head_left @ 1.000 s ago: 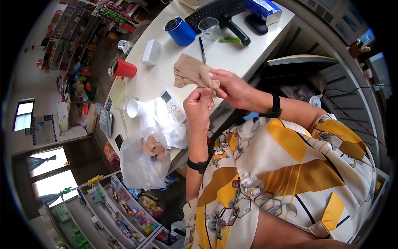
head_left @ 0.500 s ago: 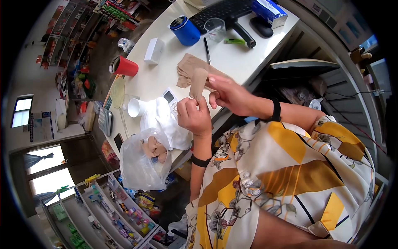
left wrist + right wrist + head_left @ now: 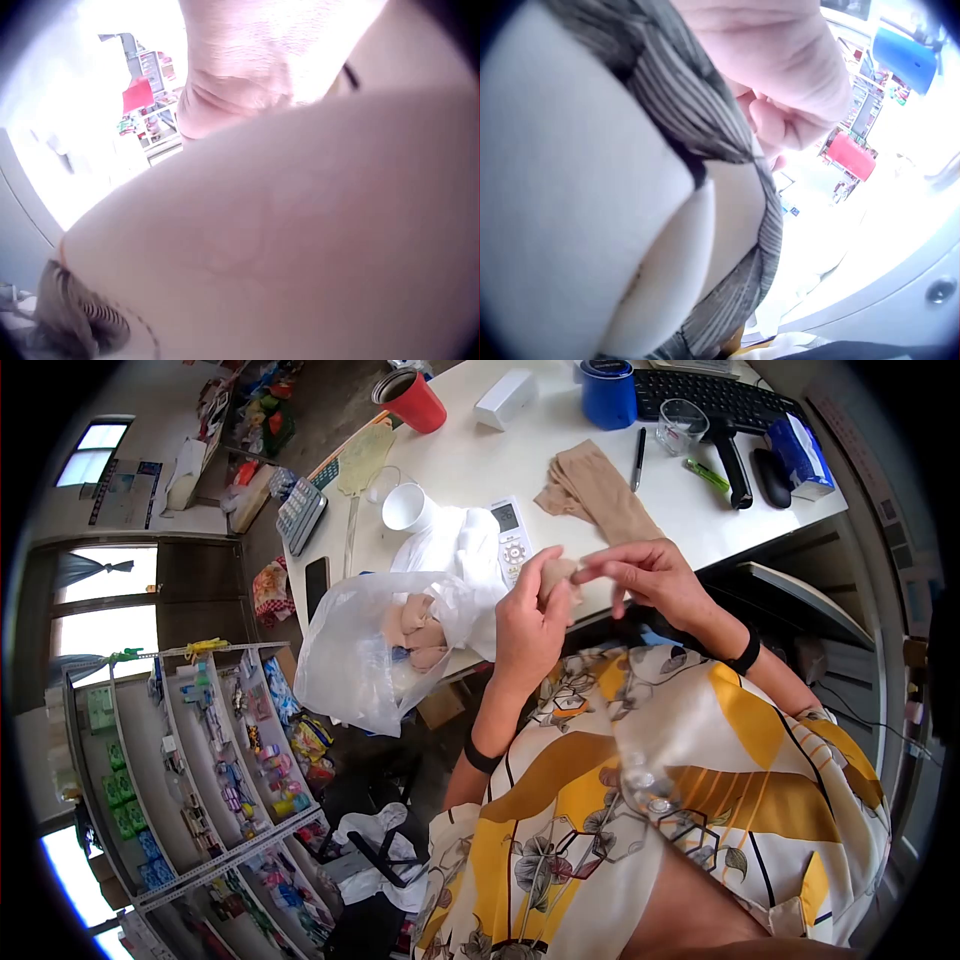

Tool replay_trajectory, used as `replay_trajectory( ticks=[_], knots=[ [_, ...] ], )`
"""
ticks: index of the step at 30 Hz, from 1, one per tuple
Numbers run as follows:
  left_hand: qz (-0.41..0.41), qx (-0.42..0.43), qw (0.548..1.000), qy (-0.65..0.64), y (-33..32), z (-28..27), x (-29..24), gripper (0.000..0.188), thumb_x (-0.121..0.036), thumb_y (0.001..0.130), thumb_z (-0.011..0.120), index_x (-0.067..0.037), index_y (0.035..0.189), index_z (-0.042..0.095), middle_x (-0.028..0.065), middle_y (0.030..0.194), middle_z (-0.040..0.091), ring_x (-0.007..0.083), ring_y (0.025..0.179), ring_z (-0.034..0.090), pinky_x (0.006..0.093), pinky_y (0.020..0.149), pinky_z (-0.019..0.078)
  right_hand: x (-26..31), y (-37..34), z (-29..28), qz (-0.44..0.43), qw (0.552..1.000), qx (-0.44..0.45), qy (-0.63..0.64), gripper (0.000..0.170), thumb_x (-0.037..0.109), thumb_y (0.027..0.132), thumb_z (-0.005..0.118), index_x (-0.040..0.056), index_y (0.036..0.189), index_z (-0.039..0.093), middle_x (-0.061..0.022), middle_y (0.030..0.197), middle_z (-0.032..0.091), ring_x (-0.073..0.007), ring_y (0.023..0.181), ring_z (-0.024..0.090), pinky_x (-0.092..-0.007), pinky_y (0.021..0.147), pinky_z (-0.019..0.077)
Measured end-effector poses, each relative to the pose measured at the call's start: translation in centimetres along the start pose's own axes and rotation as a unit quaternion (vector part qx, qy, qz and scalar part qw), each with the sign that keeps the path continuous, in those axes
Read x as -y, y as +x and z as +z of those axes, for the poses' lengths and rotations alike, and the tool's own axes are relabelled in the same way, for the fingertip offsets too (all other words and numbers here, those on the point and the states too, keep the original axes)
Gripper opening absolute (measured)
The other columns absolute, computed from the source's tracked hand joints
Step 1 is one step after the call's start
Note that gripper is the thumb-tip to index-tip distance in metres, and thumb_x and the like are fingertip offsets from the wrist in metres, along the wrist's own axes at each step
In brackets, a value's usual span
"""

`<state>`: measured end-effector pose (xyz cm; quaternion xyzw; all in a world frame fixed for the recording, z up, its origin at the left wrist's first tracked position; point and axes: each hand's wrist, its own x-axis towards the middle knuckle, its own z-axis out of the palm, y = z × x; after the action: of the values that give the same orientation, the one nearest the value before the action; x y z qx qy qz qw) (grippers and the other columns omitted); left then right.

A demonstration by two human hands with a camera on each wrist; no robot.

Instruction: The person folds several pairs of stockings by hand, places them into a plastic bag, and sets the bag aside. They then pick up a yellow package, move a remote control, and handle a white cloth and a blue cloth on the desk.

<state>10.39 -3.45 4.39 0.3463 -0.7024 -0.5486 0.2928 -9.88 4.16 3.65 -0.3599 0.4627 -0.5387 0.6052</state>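
In the head view, my left hand holds a small bunched beige sock between thumb and fingers, over the near desk edge. My right hand reaches in from the right, its index fingertip right at the bundle and its fingers only slightly bent. A longer beige sock lies flat on the desk just beyond both hands. Each wrist view shows part of its own hand, the left hand and the right hand, with the sock hidden.
A clear plastic bag with folded beige pieces hangs at the desk edge, beside white cloth. Around the desk stand a remote, white cup, red cup, blue can, glass and scanner.
The beige strip stretched up between my hands half a second ago is now a compact bundle in the left hand. The head view has turned, so the desk items appear farther right.
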Motion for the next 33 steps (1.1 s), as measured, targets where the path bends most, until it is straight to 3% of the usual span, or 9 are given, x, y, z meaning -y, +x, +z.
replay_trajectory(
  ticks=[4,6,12,15,18,24,28,29,33],
  knots=[
    [-0.030,-0.068,0.990,-0.118,-3.4,-6.0,-0.3,0.031,-0.008,0.100,0.060,0.001,0.126,0.047,0.0102,0.097,0.065,0.0132,0.078,0.065,0.0226,0.057,0.0489,-0.2,1.6,-2.4,-0.032,0.996,-0.084,0.023,0.020,0.012,0.100,0.060,0.0005,0.112,0.070,-0.0082,0.096,0.074,-0.0073,0.058,0.057,-0.0173,0.048,0.0350],
    [-0.102,-0.163,0.981,0.024,-4.7,-10.1,0.7,0.024,-0.014,0.099,0.061,0.001,0.117,0.054,0.0103,0.094,0.066,0.0151,0.076,0.064,0.0281,0.062,0.0501,-0.5,2.1,-2.9,-0.027,0.994,-0.102,0.029,0.018,0.009,0.100,0.058,-0.0002,0.110,0.069,-0.0072,0.090,0.072,-0.0068,0.058,0.054,-0.0179,0.048,0.0352],
    [-0.003,-0.230,0.852,0.471,-1.0,-14.9,4.9,0.035,-0.014,0.092,0.062,-0.001,0.125,0.058,0.0193,0.105,0.066,0.0411,0.103,0.060,0.0440,0.093,0.0469,-1.2,3.5,-1.2,0.024,0.993,-0.113,0.020,0.017,0.008,0.099,0.059,-0.0007,0.111,0.068,-0.0059,0.087,0.070,-0.0058,0.059,0.054,-0.0173,0.049,0.0351],
    [0.030,-0.241,0.815,0.527,-0.5,-16.5,7.2,0.030,-0.011,0.091,0.062,-0.001,0.119,0.064,0.0201,0.108,0.068,0.0385,0.099,0.065,0.0435,0.089,0.0506,-1.1,3.5,-1.2,-0.012,0.993,-0.114,0.007,0.017,0.009,0.099,0.060,-0.0003,0.111,0.068,-0.0055,0.087,0.070,-0.0057,0.060,0.055,-0.0169,0.049,0.0347],
    [0.005,-0.300,0.831,0.469,-1.3,-16.5,7.2,0.024,-0.010,0.091,0.062,0.000,0.113,0.068,0.0179,0.106,0.068,0.0354,0.095,0.066,0.0411,0.087,0.0511,-1.6,2.7,-2.5,-0.045,0.988,-0.147,-0.021,0.018,0.009,0.100,0.059,-0.0009,0.111,0.068,-0.0045,0.087,0.069,-0.0055,0.062,0.055,-0.0173,0.051,0.0372],
    [0.082,-0.367,0.826,0.420,-2.1,-11.6,1.2,0.018,-0.008,0.092,0.064,0.000,0.106,0.070,0.0132,0.092,0.069,0.0266,0.077,0.065,0.0361,0.069,0.0515,-4.6,0.1,-6.8,-0.082,0.959,-0.247,-0.114,0.019,0.004,0.097,0.057,-0.0021,0.109,0.070,-0.0016,0.083,0.067,-0.0062,0.064,0.055,-0.0207,0.059,0.0459],
    [0.180,-0.192,0.888,0.376,0.1,-3.5,0.6,0.013,0.000,0.090,0.066,0.000,0.102,0.070,0.0102,0.089,0.069,0.0193,0.072,0.064,0.0297,0.059,0.0496,-5.2,-1.7,-8.3,-0.066,0.938,-0.269,-0.209,0.019,0.004,0.096,0.058,-0.0012,0.108,0.071,-0.0009,0.081,0.068,-0.0049,0.068,0.058,-0.0216,0.063,0.0484],
    [0.186,-0.109,0.918,0.332,0.7,-1.2,0.8,0.011,0.001,0.088,0.066,0.000,0.099,0.069,0.0126,0.091,0.068,0.0289,0.082,0.066,0.0371,0.070,0.0521,-5.5,-1.9,-8.5,-0.072,0.935,-0.273,-0.216,0.018,0.005,0.096,0.059,-0.0010,0.108,0.071,-0.0011,0.081,0.068,-0.0049,0.069,0.058,-0.0216,0.064,0.0485],
    [0.254,0.077,0.920,0.290,3.6,5.5,3.3,0.015,-0.004,0.084,0.071,-0.003,0.099,0.068,0.0105,0.098,0.066,0.0304,0.092,0.063,0.0395,0.079,0.0516,-5.3,-2.8,-9.1,-0.068,0.935,-0.287,-0.196,0.018,0.006,0.095,0.060,-0.0008,0.108,0.071,-0.0017,0.082,0.069,-0.0053,0.073,0.059,-0.0222,0.066,0.0492]
  ],
)
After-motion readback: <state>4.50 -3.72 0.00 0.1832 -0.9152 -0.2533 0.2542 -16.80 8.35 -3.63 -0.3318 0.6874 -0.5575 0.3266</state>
